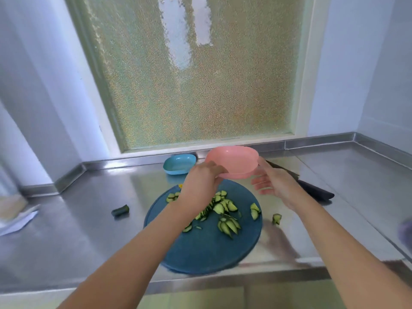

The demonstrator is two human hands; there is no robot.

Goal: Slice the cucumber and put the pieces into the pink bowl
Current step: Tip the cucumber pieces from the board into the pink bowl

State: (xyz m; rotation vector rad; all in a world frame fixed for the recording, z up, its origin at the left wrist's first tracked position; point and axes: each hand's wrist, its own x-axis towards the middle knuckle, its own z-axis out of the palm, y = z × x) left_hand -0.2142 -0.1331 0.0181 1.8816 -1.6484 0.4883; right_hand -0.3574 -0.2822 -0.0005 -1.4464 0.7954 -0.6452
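The pink bowl (234, 160) is held in the air above the far edge of the round blue cutting board (205, 248), tilted toward me. My left hand (201, 181) grips its left rim. My right hand (273, 184) is at its right side with fingers spread, thumb touching the rim. Several cucumber slices (225, 210) lie on the board. One slice (277, 219) lies off the board to the right. A cucumber end piece (120, 210) lies on the counter to the left.
A blue dish (179, 163) stands at the back by the frosted window. A knife with a dark handle (312, 188) lies on the steel counter behind my right hand. White paper (17, 219) lies at the far left. The counter's front edge runs below the board.
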